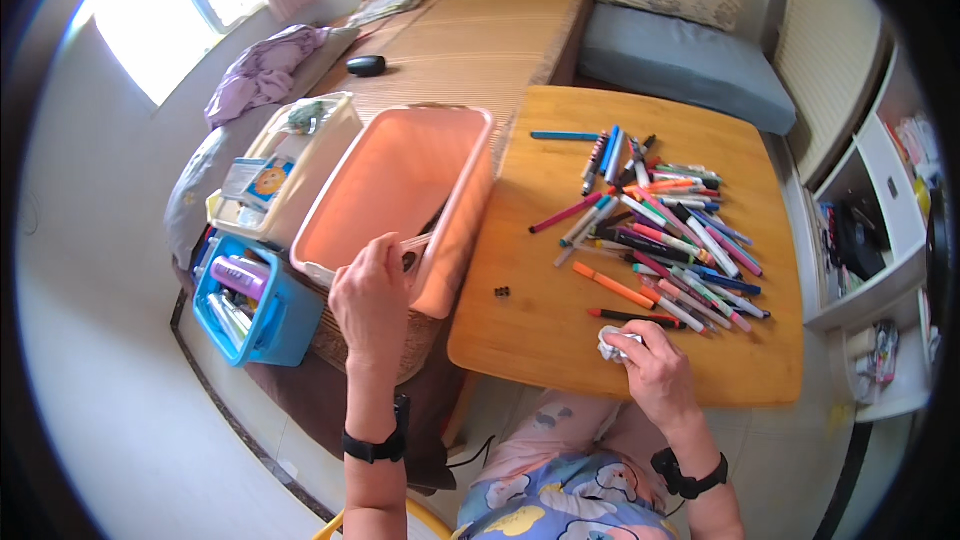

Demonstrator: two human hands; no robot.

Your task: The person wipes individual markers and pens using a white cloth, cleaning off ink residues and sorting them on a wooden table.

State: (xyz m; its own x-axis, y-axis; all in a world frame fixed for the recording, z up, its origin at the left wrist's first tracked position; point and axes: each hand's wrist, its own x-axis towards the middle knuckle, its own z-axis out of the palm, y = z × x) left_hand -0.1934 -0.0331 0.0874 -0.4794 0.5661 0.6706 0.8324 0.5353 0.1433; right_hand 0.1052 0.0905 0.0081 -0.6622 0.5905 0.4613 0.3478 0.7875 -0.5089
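Note:
My left hand (pixel 373 296) is closed on a slim, pale, clear object (pixel 417 242) over the near right side of a pink plastic bin (pixel 390 165). Dark items lie low in that bin, partly hidden by its wall and my hand. My right hand (pixel 658 364) pinches a crumpled white tissue (pixel 616 345) at the near edge of the wooden table (pixel 510 337). Just beyond it lies a black and red pen (pixel 634 317), beside a large loose pile of markers and pens (pixel 667 232). An orange marker (pixel 613 285) lies on the pile's left side.
A small dark object (pixel 502 292) sits on the table's left part. Left of the pink bin stand a cream bin (pixel 281 210) and a blue basket (pixel 281 330) holding stationery. Behind is a mat-covered bed (pixel 480 30) with a black case (pixel 366 65). White shelves (pixel 892 240) stand at right.

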